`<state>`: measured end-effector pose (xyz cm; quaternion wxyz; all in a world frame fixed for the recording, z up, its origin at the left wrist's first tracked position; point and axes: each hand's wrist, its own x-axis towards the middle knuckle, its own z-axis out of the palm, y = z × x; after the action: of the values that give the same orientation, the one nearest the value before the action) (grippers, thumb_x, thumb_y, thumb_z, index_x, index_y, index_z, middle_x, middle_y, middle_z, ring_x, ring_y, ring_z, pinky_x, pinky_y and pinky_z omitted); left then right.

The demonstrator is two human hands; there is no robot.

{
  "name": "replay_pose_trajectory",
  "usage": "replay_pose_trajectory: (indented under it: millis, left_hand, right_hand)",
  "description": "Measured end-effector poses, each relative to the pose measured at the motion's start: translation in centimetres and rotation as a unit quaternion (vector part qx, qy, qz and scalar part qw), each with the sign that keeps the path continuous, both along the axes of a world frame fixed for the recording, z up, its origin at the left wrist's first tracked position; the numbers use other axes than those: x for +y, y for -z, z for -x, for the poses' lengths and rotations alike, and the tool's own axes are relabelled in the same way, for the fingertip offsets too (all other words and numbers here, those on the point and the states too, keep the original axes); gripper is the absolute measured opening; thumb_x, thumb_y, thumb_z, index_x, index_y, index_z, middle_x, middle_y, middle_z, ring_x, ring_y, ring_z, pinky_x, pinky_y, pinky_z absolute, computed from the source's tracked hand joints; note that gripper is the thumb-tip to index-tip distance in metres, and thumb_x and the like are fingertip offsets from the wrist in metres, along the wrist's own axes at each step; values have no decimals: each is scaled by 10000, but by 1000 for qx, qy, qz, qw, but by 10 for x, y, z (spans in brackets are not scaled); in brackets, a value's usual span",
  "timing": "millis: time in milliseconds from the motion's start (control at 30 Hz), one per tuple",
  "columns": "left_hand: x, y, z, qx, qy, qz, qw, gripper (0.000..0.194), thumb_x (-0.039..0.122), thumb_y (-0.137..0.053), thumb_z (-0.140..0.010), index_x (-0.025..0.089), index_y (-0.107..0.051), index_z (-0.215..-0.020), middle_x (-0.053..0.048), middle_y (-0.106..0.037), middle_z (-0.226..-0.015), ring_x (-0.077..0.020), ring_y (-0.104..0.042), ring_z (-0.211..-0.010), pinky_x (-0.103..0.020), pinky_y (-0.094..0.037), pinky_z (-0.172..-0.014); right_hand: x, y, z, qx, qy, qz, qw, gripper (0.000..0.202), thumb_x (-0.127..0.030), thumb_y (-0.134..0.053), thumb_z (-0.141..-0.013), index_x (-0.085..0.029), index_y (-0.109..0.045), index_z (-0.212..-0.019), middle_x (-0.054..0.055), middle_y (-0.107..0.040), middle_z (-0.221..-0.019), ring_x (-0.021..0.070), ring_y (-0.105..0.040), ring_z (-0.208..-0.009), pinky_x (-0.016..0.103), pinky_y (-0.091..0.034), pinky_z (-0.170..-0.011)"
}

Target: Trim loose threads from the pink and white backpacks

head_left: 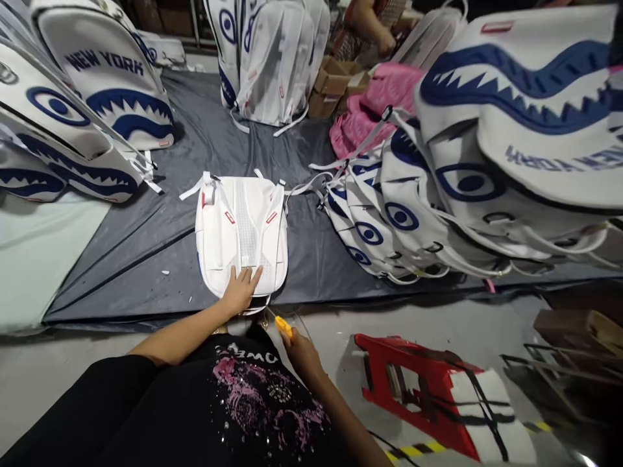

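A white backpack [221, 240] lies on the dark grey sheet of the table, its back panel and shoulder straps facing up. My left hand [239, 292] rests flat on its near end, fingers spread. Just past the table's front edge, my right hand [302, 353] is closed around a yellow-handled tool [283, 325]. The tool's thin tip points up and left, close to a thin white loop [256, 311] at the bag's near end. Whether the tip touches the loop I cannot tell, nor the exact kind of tool.
White shark-mouth backpacks [467, 188] are piled at the right, with others [53, 139] at the left and a group [280, 61] at the back. Beyond are pink bags [374, 97], cardboard boxes [331, 81] and another person's arm [367, 26]. A red stool [413, 389] stands on the floor.
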<state>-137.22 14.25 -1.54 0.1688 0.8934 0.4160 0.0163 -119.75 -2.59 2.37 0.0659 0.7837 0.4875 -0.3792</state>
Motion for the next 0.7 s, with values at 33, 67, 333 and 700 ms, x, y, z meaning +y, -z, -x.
replay_pose_trajectory:
  millis: [33, 67, 333, 700]
  left_hand:
    - [2, -5, -2, -5, -9, 2, 1000, 896, 38, -575, -758, 145, -285, -1599, -208, -566, -1450, -352, -500, -1386, -641, -242, -1207]
    - [6, -12, -4, -8, -21, 3, 1000, 887, 24, -543, -761, 157, -288, -1600, -167, -662, -1331, -314, -588, -1290, -605, -299, -1197]
    - [68, -106, -39, -457, -282, 8, 844, 760, 268, -689, -803, 184, -459, -1522, -88, -706, -1279, -250, -677, -1138, -348, -519, -1041]
    - [-103, -32, 9, -269, -330, 51, 903, 314, 377, -613, -902, 240, -732, -1158, -78, -786, -1035, -280, -754, -915, -416, -623, -825]
  right_hand:
    - [-6, 3, -9, 28, 5, -21, 999, 338, -420, -336, -1054, -208, -598, -1087, 115, -767, -1003, 275, -732, -973, 294, -470, -729]
    - [-13, 6, -19, 57, 13, -49, 997, 345, -433, -318, -1047, -216, -587, -1056, 106, -763, -964, 272, -732, -938, 294, -471, -717]
    - [-32, 8, -87, 149, 71, -281, 945, 470, -600, -315, -956, -199, -553, -1018, 75, -683, -730, 247, -671, -646, 325, -497, -640]
    - [68, -12, -106, 13, -151, -139, 979, 347, -426, -379, -1036, -162, -566, -1163, 126, -749, -888, 276, -722, -802, 283, -380, -625]
